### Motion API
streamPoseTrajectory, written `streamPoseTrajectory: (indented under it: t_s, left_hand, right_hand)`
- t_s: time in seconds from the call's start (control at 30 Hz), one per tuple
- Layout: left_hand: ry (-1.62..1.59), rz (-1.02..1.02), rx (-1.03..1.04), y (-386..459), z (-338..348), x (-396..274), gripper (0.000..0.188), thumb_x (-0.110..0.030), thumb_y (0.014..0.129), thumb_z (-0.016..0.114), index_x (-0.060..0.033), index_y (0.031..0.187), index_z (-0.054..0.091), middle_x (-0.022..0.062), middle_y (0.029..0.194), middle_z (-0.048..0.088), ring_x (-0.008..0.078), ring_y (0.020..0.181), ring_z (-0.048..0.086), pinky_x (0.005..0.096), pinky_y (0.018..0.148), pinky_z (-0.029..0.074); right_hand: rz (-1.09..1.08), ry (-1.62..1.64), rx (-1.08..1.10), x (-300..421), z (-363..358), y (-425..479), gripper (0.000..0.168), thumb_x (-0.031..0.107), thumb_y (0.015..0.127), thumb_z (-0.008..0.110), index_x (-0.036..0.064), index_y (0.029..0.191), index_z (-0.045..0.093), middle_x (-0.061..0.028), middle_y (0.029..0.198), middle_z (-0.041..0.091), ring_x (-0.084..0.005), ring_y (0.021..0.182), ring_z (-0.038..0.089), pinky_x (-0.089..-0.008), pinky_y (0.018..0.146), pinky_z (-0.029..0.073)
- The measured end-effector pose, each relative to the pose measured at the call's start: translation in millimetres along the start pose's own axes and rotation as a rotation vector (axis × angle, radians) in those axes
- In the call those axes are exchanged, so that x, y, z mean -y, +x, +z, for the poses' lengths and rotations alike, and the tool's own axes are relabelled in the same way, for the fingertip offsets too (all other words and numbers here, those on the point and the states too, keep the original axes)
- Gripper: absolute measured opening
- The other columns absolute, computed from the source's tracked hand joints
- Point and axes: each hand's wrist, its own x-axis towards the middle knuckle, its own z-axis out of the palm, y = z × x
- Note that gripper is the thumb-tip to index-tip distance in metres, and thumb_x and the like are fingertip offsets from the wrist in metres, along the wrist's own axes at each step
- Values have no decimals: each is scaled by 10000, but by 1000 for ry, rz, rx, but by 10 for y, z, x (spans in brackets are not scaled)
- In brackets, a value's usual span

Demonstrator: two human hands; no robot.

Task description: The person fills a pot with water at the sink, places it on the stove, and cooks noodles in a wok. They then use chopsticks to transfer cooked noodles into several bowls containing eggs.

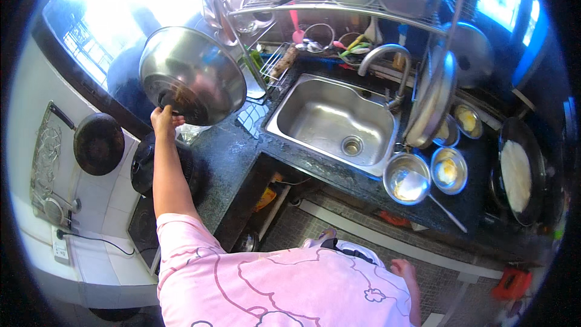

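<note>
My left hand [164, 120], arm stretched forward, grips the dark handle of a large rounded stainless-steel cooking vessel [195, 68]. The vessel is tilted above the left part of the counter, and a dark patch shows around the handle. Whether it is a wok or a domed lid I cannot tell. Below that hand stands a black appliance [144, 163], partly hidden by my forearm. My right hand [403, 268] hangs low beside my body over the floor, apart from the counter; its fingers look curled, and nothing shows in it.
A steel sink [333, 120] with a curved faucet [386, 50] is set in the dark counter [227, 145]. At right are several metal bowls [448, 170], a spatula [447, 213] and a pan with a flat white food [516, 175]. A wire rack [336, 11] overhangs the sink. A frying pan [99, 143] hangs left.
</note>
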Motion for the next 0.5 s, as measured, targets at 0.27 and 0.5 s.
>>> streamPoseTrajectory:
  t_s: [0.27,0.5]
  left_hand:
    - [540,-112,161,567,-97,15,442,-99,781,517,94,1170,435,166,726,582,224,392,563,314,314,456]
    - [806,-256,229,401,145,521,282,-99,738,518,41,982,540,184,604,583,258,411,589,366,325,465]
  right_hand:
    - [40,10,65,548,219,289,213,144,742,634,62,939,639,-158,893,614,-336,818,601,-422,729,488]
    - [52,-54,110,665,162,299,217,164,743,633,73,940,644,-158,868,616,-339,836,608,-427,732,494]
